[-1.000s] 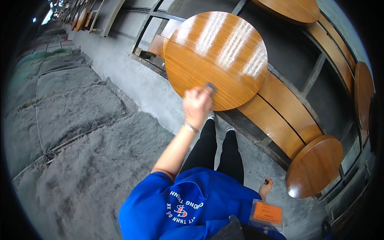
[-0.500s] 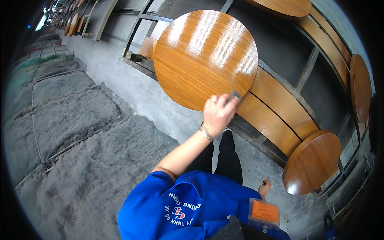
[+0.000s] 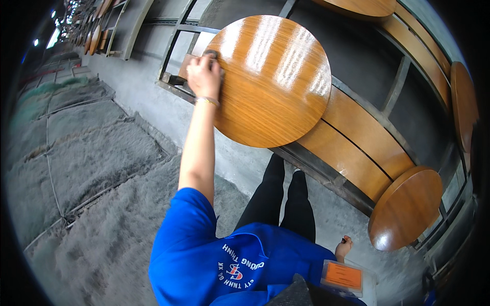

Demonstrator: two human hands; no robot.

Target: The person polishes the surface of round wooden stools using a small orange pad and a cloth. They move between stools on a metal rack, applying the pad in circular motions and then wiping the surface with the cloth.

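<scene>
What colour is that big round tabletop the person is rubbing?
The round tabletop is a glossy orange-brown with fine wood grain, seen best in the head view.

clear badge holder [image 3: 343,278], orange card, at chest

Blue short-sleeved shirt [image 3: 204,255] with white and red chest print, black trousers [image 3: 280,204], thin bracelet [image 3: 206,101], orange badge [image 3: 343,276] at lower right.

Pad under left hand [image 3: 204,76]: mostly covered by the fingers; only a dark edge showed above the knuckles.
Right hand [image 3: 343,249]: small, low beside the hip; grip unclear.
Round tabletop [image 3: 362,6] beyond the left hand: cut off by the top edge.
</scene>
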